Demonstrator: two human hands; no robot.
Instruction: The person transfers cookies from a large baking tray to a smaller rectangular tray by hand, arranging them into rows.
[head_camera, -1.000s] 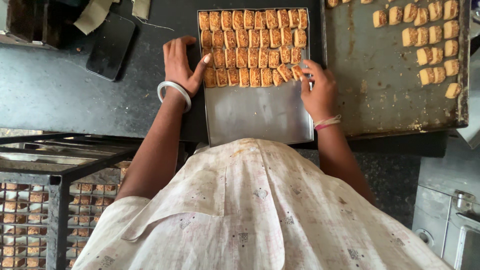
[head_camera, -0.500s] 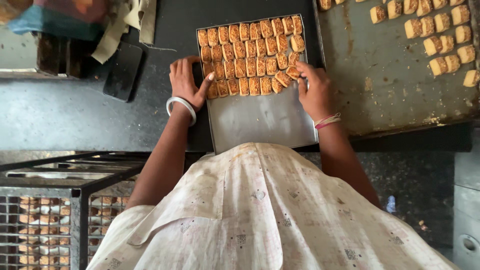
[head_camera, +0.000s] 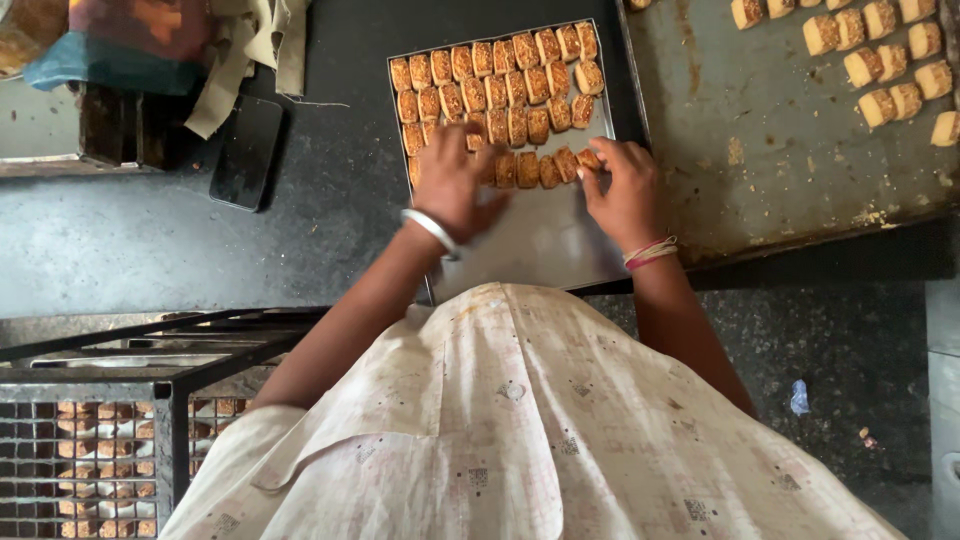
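Brown biscuits (head_camera: 500, 95) lie in neat rows on a small shiny tray (head_camera: 545, 240), and they fill the far part of it, just past the fingers. The near part of the tray, under the palms and wrists, is bare metal. The left hand (head_camera: 455, 185) lies flat on the near row with its fingers spread apart, holding nothing. The right hand (head_camera: 625, 190) is at the right end of that same row, and its fingertips (head_camera: 592, 162) are bent close together and pinch one biscuit there. There is a silver bangle (head_camera: 430, 230) on the left wrist and a pink thread band (head_camera: 650, 252) on the right wrist. Out past the right hand's fingers sits a big dark baking tray (head_camera: 780, 150) with more pale biscuits at its far corner. Well off to the left of the left hand's fingers a black phone (head_camera: 245, 150) lies on the dark table (head_camera: 150, 240). Down low on the left is a wire crate (head_camera: 90, 450) with biscuits inside.
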